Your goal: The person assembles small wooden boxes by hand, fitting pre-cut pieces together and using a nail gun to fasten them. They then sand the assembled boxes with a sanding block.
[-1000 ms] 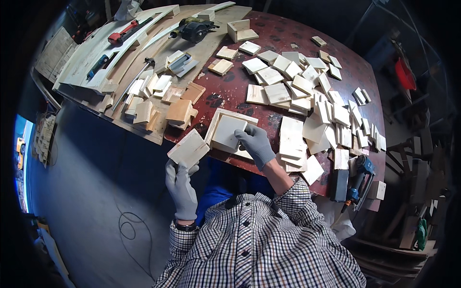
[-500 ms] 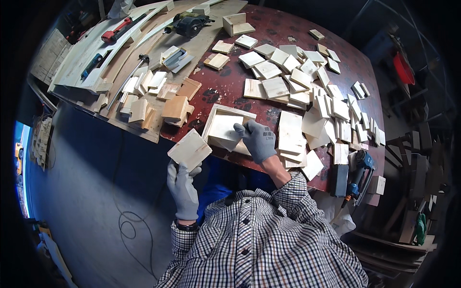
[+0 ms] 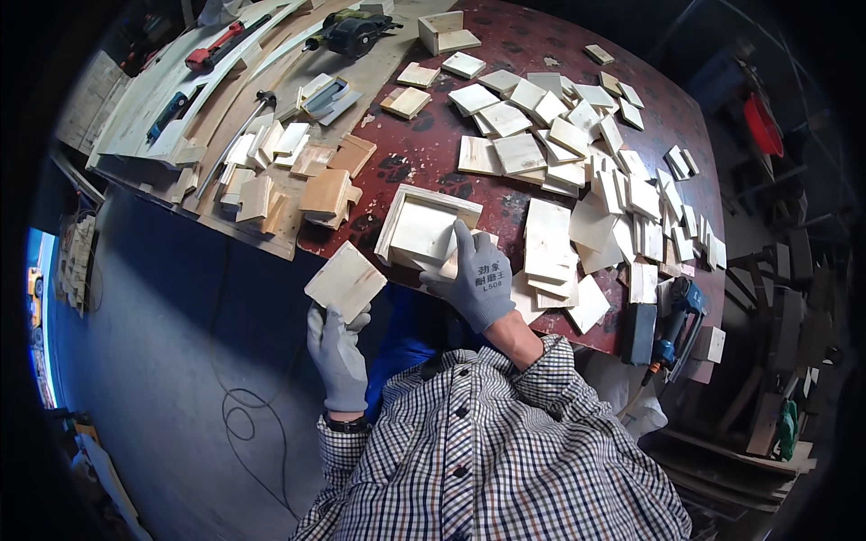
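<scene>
A square pale wooden board (image 3: 345,281) stands tilted in my left hand (image 3: 339,359), past the table's near edge; grey-gloved fingers and thumb grip its lower corner. On the table in front of me sits a shallow open wooden box (image 3: 390,236), with a flat pale panel (image 3: 427,227) inside its frame. My right hand (image 3: 480,284), also gloved, grips the near right corner of this box. Its index finger reaches over the right side and the thumb lies along the near edge. The remaining right fingers are partly hidden.
Many loose wooden pieces (image 3: 519,153) cover the dark red tabletop (image 3: 424,162) ahead and to the right. A blue nail gun (image 3: 672,329) rests at the right edge. Leftward lie wood blocks (image 3: 325,194), a hammer (image 3: 263,97), a circular saw (image 3: 352,34) and a red tool (image 3: 216,50).
My right hand has shifted from pinching the panel inside the box to the box's near right corner, with its fingers more spread. The left hand and its board have moved slightly left.
</scene>
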The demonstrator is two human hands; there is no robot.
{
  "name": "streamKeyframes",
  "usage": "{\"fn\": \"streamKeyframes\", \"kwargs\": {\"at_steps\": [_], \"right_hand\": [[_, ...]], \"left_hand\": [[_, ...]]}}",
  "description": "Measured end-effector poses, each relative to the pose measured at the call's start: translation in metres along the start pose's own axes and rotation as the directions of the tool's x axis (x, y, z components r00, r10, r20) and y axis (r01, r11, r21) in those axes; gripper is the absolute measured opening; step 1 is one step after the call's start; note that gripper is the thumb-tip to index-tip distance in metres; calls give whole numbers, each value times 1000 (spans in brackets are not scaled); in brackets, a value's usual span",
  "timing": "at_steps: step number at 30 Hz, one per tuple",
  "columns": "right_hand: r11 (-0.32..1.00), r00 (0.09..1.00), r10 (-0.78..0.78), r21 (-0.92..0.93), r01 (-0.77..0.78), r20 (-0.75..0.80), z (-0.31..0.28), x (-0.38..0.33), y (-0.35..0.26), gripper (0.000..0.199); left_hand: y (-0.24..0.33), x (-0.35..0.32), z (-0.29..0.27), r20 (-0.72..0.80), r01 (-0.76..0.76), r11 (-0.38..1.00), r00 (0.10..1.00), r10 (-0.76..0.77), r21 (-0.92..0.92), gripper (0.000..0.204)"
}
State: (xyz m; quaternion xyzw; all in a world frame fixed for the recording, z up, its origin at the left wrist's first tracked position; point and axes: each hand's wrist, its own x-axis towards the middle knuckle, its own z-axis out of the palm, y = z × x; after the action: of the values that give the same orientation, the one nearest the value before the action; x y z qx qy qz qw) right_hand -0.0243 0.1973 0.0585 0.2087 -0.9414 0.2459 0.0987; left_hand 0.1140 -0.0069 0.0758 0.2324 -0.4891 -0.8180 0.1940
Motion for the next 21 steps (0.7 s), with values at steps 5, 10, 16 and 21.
{"fn": "streamKeyframes", "kwargs": {"at_steps": [5,10,16,21], "right_hand": [[974,991,-23,219,52,-135,40,1,27,104],[991,978,-31,121,57,-207,36,-5,20,106],[991,968,-127,15,133,-214,14,5,7,91],[991,989,-124,-61,119,-76,31,17,6,73]], "left_hand": [[0,0,4,1,21,1000,1000,-21,-18,41],[-10,6,-6,31,22,1000,999,-22,0,44],[-32,70,-21,16,-60,994,998,62,-89,37],[-63,115,4,74,161,967,986,-149,-198,37]]}}
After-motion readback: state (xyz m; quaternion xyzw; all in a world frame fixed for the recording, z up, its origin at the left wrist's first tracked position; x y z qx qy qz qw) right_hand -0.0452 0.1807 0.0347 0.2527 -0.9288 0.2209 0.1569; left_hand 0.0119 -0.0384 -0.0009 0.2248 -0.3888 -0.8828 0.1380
